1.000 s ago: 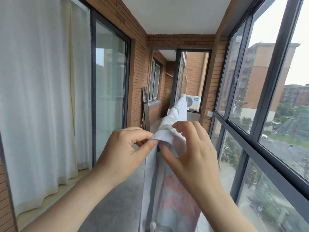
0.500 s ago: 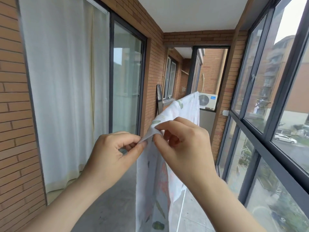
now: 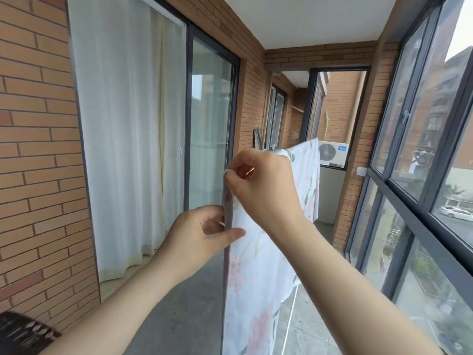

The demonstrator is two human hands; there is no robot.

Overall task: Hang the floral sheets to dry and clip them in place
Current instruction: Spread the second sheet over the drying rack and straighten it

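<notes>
A white floral sheet (image 3: 258, 283) with pink flowers and green leaves hangs over a drying rack and runs away from me toward the far window. My right hand (image 3: 261, 185) pinches the sheet's near top corner, held high. Lower down, my left hand (image 3: 202, 237) pinches the sheet's near vertical edge between thumb and fingers. A thin white leg of the rack (image 3: 290, 319) shows below the sheet. No clip can be seen.
This is a narrow balcony with a brick wall and a curtained sliding door (image 3: 210, 119) on the left. Large dark-framed windows (image 3: 419, 160) line the right. An air-conditioner unit (image 3: 332, 152) sits at the far end. A dark object (image 3: 23, 331) is at the lower left corner.
My right hand has risen with the sheet's corner, and my left hand has slid down the edge. The two hands were together and are now apart. The view has turned leftward.
</notes>
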